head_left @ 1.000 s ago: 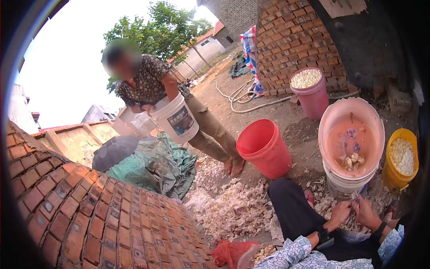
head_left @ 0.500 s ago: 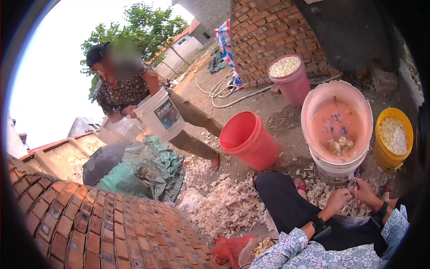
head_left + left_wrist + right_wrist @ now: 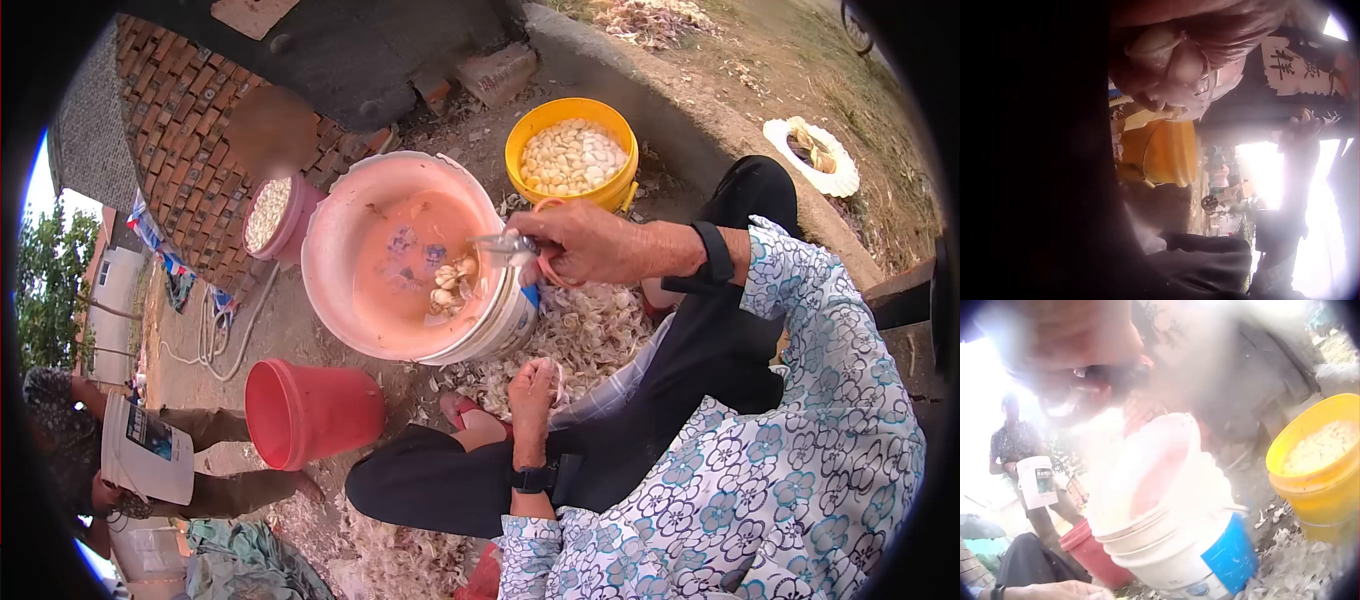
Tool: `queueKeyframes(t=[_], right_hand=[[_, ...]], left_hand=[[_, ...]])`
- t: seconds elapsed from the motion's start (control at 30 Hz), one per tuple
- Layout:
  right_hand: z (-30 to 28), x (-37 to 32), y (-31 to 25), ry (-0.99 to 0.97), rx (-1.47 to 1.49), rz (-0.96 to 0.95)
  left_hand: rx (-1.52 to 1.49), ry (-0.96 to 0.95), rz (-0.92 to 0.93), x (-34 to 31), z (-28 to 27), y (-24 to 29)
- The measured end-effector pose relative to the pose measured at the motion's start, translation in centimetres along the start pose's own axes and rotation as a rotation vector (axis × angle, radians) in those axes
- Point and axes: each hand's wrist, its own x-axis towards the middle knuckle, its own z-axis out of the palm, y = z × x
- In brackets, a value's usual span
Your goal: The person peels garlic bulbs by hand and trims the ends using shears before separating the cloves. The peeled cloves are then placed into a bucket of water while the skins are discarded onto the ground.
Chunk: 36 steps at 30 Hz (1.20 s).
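In the head view my right hand grips scissors with orange handles, their metal blades pointing left over the rim of a pink tub. Several garlic bulbs lie in this tub, which sits on a white bucket. Lower down, my left hand is held above the peels by my lap. The left wrist view shows a partly peeled garlic bulb held in its fingers, with loose skin hanging. Blur and glare obscure the right hand in its wrist view.
A yellow bucket of peeled cloves stands beyond my right hand. A pink bucket of cloves and a red bucket stand left. Garlic skins cover the ground. Another person holds a white bucket at far left.
The head view has swung to the right. My hands, close together before, are now apart: the right one has risen with the scissors to the tub, the left stays low.
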Motion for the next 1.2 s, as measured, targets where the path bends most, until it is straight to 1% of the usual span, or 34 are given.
queueKeyframes(t=[0.03, 0.07, 0.1, 0.13, 0.17, 0.23, 0.3, 0.33, 0.4, 0.43, 0.47, 0.5, 0.57, 0.6, 0.67, 0.7, 0.77, 0.8, 0.83, 0.9, 0.93, 1.07, 1.13, 1.17, 1.2], right_hand=[[-2.2, 0.8, 0.2, 0.047, -0.077, 0.125], [-3.3, 1.6, 3.4, 0.179, -0.251, 0.043], [-5.2, 2.2, 5.5, 0.197, -0.379, 0.045], [-6.6, 2.1, 6.4, 0.308, -0.538, 0.073], [-7.4, 1.7, 9.6, 0.387, -0.814, 0.029], [-7.8, 1.0, 7.2, 0.344, -0.452, 0.432], [-4.9, -0.9, 9.4, 0.34, 0.054, 0.475], [-2.7, -2.2, 9.6, 0.226, 0.102, 0.522], [2.6, -4.9, 8.2, -0.042, 0.333, 0.613], [4.3, -5.8, 6.6, -0.198, 0.242, 0.487], [5.8, -6.4, 5.1, -0.358, 0.159, 0.358], [6.7, -6.3, 3.2, -0.473, 0.008, 0.402], [9.7, -6.8, 3.1, -0.335, 0.026, 0.274], [10.3, -6.4, 2.8, -0.359, 0.043, 0.277], [10.8, -5.5, 2.5, -0.343, 0.277, 0.459], [11.2, -5.6, 3.0, -0.357, 0.277, 0.462], [11.9, -5.7, 4.1, -0.258, 0.545, 0.499], [10.8, -5.4, 3.3, -0.279, 0.597, 0.569], [11.0, -5.5, 3.8, -0.285, 0.595, 0.569], [11.6, -5.5, 4.3, -0.211, 0.714, 0.543], [11.2, -5.6, 4.3, -0.24, 0.705, 0.591], [10.5, -5.5, 3.9, -0.257, 0.607, 0.626], [10.9, -5.3, 4.5, -0.152, 0.081, 0.158], [10.8, -5.4, 4.9, -0.151, 0.083, 0.158], [10.4, -5.2, 4.5, -0.063, -0.017, 0.077]], left_hand=[[-0.129, -0.041, 0.011, -0.4, 0.1, 0.6], [-0.258, -0.079, 0.02, -0.7, 0.1, 0.9], [-0.259, -0.085, 0.013, -0.6, 0.0, 0.7], [-0.441, -0.162, 0.037, -0.3, -0.2, 0.6], [-0.627, -0.235, 0.061, 0.1, -0.4, 0.5], [-0.626, -0.214, 0.074, -0.2, -0.1, 1.1], [-0.669, -0.195, 0.167, 0.2, -0.3, 0.8], [-0.677, -0.147, 0.133, 0.3, -0.5, 0.7], [-0.701, -0.108, 0.114, 0.5, -0.6, 0.8], [-0.727, -0.063, 0.095, 0.5, -0.6, 0.7], [-0.754, -0.074, 0.092, 0.6, -0.8, 0.5], [-0.768, -0.061, 0.112, 0.3, -0.2, 1.3], [-0.759, -0.095, 0.145, 0.8, -0.3, 1.1], [-0.778, -0.087, 0.14, 0.6, 0.1, 1.3], [-0.824, -0.116, 0.137, 0.4, 0.4, 1.5], [-0.836, -0.108, 0.134, 0.2, 0.4, 1.6], [-0.877, -0.3, 0.056, 0.0, 0.2, 2.2], [-0.858, -0.354, 0.063, -0.2, 0.0, 2.2], [-0.863, -0.351, 0.066, -0.3, 0.0, 2.2], [-0.735, -0.351, 0.081, -0.7, -0.1, 2.3], [-0.726, -0.335, 0.067, -0.8, -0.3, 2.3], [-0.737, -0.34, 0.052, -0.7, -0.3, 2.2], [-0.755, -0.24, 0.13, -0.5, -0.2, 2.0], [-0.754, -0.239, 0.13, -0.4, -0.3, 1.9], [-0.748, -0.22, 0.17, -0.3, -0.4, 1.7]])
